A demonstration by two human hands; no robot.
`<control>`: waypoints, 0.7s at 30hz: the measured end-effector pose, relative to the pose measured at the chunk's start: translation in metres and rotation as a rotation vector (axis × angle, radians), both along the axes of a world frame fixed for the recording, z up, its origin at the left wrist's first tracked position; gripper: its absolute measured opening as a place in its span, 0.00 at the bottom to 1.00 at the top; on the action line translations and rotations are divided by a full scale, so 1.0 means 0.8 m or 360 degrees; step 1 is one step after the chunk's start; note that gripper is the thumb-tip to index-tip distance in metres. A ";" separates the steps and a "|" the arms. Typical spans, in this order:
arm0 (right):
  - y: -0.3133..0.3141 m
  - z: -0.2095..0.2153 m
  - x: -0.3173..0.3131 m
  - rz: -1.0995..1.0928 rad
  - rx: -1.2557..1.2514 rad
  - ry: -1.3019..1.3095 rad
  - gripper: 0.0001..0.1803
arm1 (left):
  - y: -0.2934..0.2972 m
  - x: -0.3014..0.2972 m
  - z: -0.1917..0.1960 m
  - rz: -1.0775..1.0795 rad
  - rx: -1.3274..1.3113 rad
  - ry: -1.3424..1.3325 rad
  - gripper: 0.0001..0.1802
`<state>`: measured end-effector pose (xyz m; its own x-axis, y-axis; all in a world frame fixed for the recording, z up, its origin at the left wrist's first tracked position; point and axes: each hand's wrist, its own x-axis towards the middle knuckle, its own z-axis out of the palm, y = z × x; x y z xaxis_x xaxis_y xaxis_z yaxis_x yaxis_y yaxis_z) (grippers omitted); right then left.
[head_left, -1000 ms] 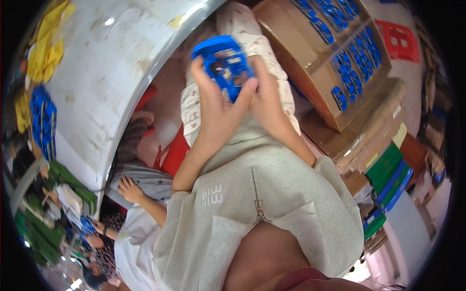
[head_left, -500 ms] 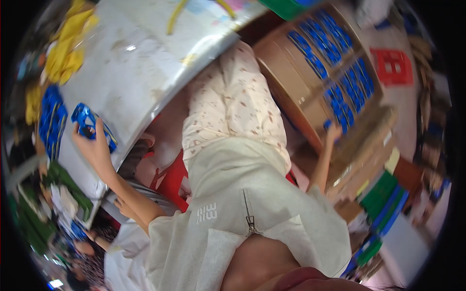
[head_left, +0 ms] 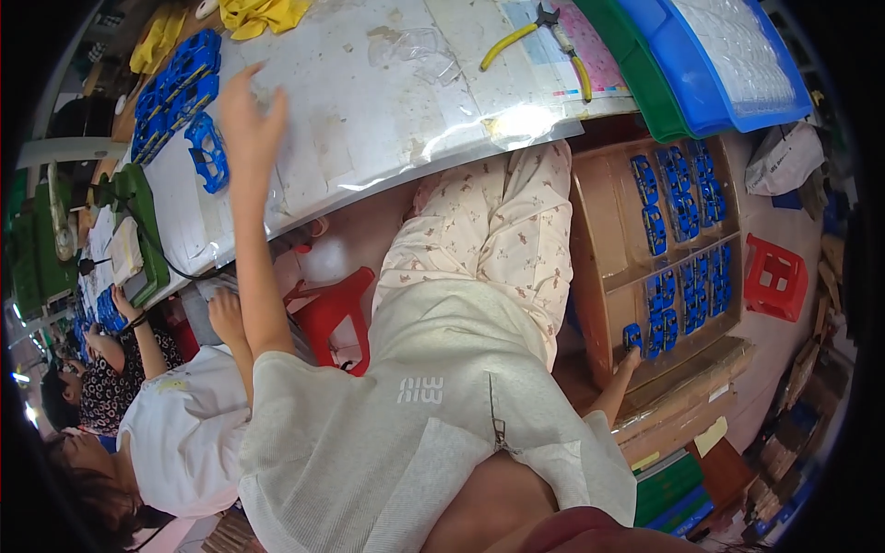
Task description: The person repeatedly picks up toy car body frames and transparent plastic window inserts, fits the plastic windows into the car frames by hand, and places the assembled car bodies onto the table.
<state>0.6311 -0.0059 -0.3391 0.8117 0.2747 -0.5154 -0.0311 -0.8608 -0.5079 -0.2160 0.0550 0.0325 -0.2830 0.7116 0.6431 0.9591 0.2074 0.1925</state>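
Note:
Over the worktable at the left, my left hand [head_left: 251, 115] is open and holds nothing, its thumb and fingers apart. Just beside it lies a blue toy car shell [head_left: 207, 153] with cut-out windows. More such shells stand packed together in a cluster [head_left: 175, 92] farther left. Low on my right, my right hand [head_left: 629, 358] reaches into a cardboard box [head_left: 604, 198]. Its fingers are closed on another blue toy car shell [head_left: 632, 335] at the near end of the box. Rows of blue shells [head_left: 693, 286] fill much of the box, on both sides of a cardboard divider.
Yellow-handled pliers [head_left: 544, 37] and clear plastic film [head_left: 419, 55] lie on the worktable [head_left: 341, 120]. Blue and green trays [head_left: 687, 101] overhang its right end. Yellow cloth [head_left: 263, 14] is at the back. Red stools [head_left: 774, 276] stand on the floor. Co-workers sit at the left.
My left hand has let go of the toy car shell, which now lies on the table, and lifted away. My right hand stays at the box. The view has turned and sharpened.

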 end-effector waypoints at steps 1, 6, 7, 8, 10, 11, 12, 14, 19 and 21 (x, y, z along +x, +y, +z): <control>-0.010 -0.008 0.010 -0.0156 0.0141 0.0075 0.27 | 0.024 0.017 -0.008 -0.0230 -0.0004 -0.0147 0.20; 0.028 0.046 -0.063 -0.0292 0.0145 0.0095 0.28 | 0.071 0.066 -0.026 -0.0355 0.0037 -0.0120 0.14; 0.030 0.056 -0.071 -0.0197 0.0123 -0.0126 0.29 | 0.074 0.062 -0.028 -0.0347 0.0036 -0.0121 0.14; 0.026 0.063 -0.067 -0.0208 0.0120 -0.0141 0.29 | 0.081 0.061 -0.030 -0.0326 -0.0007 -0.0051 0.11; 0.020 0.076 -0.060 -0.0126 0.0125 -0.0162 0.29 | 0.085 0.058 -0.030 -0.0307 -0.0055 0.0011 0.08; 0.014 0.083 -0.062 -0.0142 0.0119 -0.0170 0.29 | 0.085 0.059 -0.024 -0.0256 0.0037 0.0054 0.06; 0.016 0.093 -0.068 -0.0092 0.0192 -0.0240 0.28 | 0.078 0.059 -0.014 -0.0188 0.0125 0.0109 0.04; 0.028 0.135 -0.111 -0.0012 0.0312 -0.0309 0.25 | 0.059 0.058 0.007 -0.0132 0.0091 0.0084 0.04; 0.056 0.207 -0.189 0.0089 0.1124 -0.0089 0.22 | 0.031 0.023 0.016 -0.0171 -0.0229 -0.0499 0.07; 0.073 0.223 -0.214 0.0224 0.1361 0.0254 0.24 | 0.026 0.016 0.006 -0.0193 -0.0340 -0.0510 0.08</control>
<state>0.4602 0.0524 -0.1608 0.6770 0.7105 -0.1919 -0.0793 -0.1888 -0.9788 -0.2033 0.0760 0.0370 -0.3511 0.8603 0.3696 0.8773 0.1644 0.4508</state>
